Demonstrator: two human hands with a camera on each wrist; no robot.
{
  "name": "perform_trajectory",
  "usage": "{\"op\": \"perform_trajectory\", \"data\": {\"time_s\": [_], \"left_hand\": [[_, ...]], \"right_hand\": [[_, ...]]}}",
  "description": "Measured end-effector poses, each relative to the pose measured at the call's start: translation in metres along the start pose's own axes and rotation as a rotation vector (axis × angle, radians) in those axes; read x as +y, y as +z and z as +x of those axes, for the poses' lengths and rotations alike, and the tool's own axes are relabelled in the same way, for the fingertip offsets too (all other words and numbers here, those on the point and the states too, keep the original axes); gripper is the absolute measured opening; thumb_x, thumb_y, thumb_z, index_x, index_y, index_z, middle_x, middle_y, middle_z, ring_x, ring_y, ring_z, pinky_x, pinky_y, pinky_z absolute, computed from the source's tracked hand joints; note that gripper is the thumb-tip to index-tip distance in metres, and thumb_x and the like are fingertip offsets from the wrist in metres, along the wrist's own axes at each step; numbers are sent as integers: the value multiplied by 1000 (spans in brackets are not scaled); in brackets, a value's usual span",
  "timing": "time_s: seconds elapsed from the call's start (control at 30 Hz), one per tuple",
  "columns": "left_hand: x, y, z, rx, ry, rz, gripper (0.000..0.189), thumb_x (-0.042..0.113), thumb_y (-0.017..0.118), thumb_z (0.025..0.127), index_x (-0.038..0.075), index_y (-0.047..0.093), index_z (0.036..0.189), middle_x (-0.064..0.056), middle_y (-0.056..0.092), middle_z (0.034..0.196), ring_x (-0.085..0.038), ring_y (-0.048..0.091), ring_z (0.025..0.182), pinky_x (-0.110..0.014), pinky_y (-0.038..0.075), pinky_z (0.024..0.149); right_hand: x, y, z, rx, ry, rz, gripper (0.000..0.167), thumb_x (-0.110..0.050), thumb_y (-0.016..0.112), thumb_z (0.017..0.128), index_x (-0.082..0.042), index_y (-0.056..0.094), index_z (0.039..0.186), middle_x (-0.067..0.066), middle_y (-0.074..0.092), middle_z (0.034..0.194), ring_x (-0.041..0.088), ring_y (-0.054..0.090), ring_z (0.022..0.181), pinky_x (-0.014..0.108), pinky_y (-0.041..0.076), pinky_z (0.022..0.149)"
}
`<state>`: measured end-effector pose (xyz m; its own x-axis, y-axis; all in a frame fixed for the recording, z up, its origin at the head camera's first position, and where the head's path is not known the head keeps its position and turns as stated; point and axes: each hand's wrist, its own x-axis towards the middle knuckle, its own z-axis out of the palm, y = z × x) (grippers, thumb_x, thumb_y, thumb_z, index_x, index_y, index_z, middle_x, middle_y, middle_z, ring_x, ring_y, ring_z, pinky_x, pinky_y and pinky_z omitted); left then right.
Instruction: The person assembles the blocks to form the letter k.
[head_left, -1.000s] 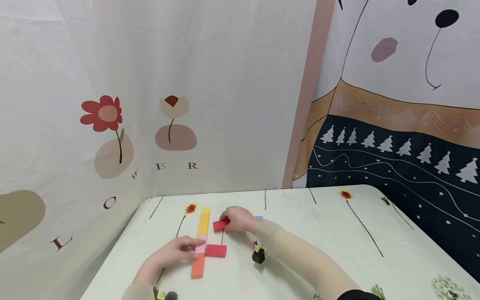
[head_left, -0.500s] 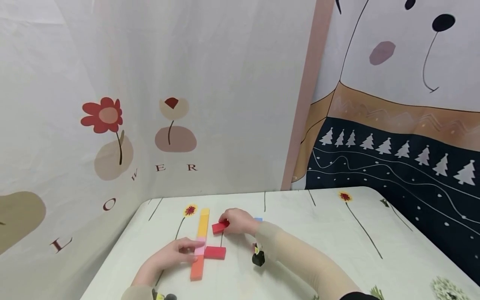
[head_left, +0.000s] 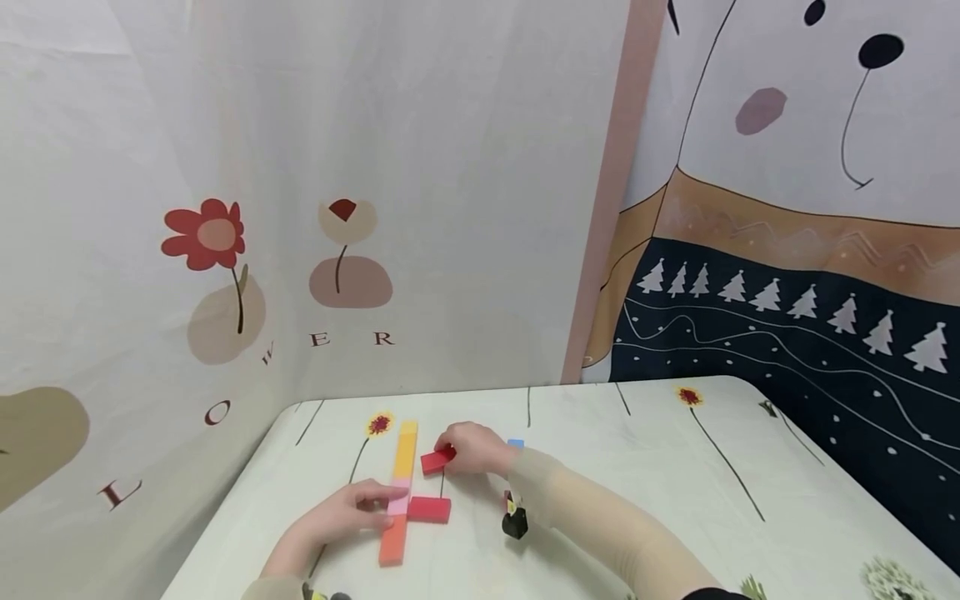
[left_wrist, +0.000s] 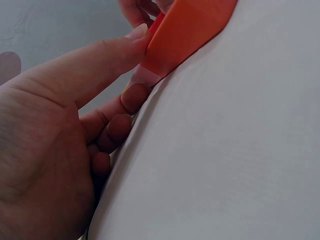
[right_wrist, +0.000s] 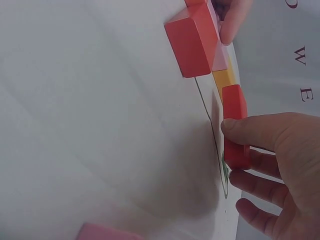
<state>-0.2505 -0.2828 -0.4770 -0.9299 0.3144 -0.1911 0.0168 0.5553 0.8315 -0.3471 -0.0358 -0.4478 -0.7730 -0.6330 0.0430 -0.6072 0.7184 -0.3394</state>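
A straight row of blocks lies on the table: a yellow block [head_left: 406,450], a pink block [head_left: 398,502] and an orange block [head_left: 392,542] at the near end. The thumb and fingers of my left hand [head_left: 348,508] hold the row at the pink block; the left wrist view shows the thumb by the orange block's [left_wrist: 185,37] edge. Against the row's right side lies a red block [head_left: 430,510]. My right hand [head_left: 474,448] pinches a second red block [right_wrist: 236,127] between thumb and fingers, right of the yellow block and close over the table.
A blue block [head_left: 516,443] shows beyond my right wrist. At the bottom of the right wrist view lies another pink block [right_wrist: 107,232]. The table [head_left: 600,467] has a flower-printed cover and meets a white curtain [head_left: 465,250] at the back.
The head view has tilted slightly, so the whole scene sits a little lower. The left hand stays on the row, and the right hand keeps its red block in nearly the same place.
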Motion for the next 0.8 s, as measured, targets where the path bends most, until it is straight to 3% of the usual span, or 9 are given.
{"op": "perform_trajectory", "data": {"time_s": [0.23, 0.47, 0.8], "left_hand": [[3, 0, -1, 1, 5, 6, 46, 32, 76, 83, 22, 66, 127, 0, 61, 121, -23, 48, 107, -54, 40, 92], [4, 0, 1, -12, 25, -9, 47, 32, 77, 83, 21, 66, 127, -1, 61, 122, -26, 48, 114, -60, 36, 97], [3, 1, 0, 17, -18, 9, 47, 30, 76, 83, 21, 66, 128, -1, 60, 123, -24, 48, 112, -59, 38, 96]], "right_hand": [[-1, 4, 2, 4, 0, -13, 28, -20, 80, 81, -18, 74, 108, -11, 61, 87, 6, 51, 78, 20, 45, 73], [-3, 4, 1, -2, 3, -6, 29, -21, 80, 81, -18, 74, 108, -12, 61, 88, 6, 51, 78, 20, 45, 74], [-7, 6, 2, -14, -13, -18, 26, -22, 79, 81, -18, 74, 106, -12, 60, 85, 6, 50, 76, 21, 43, 71]]}}
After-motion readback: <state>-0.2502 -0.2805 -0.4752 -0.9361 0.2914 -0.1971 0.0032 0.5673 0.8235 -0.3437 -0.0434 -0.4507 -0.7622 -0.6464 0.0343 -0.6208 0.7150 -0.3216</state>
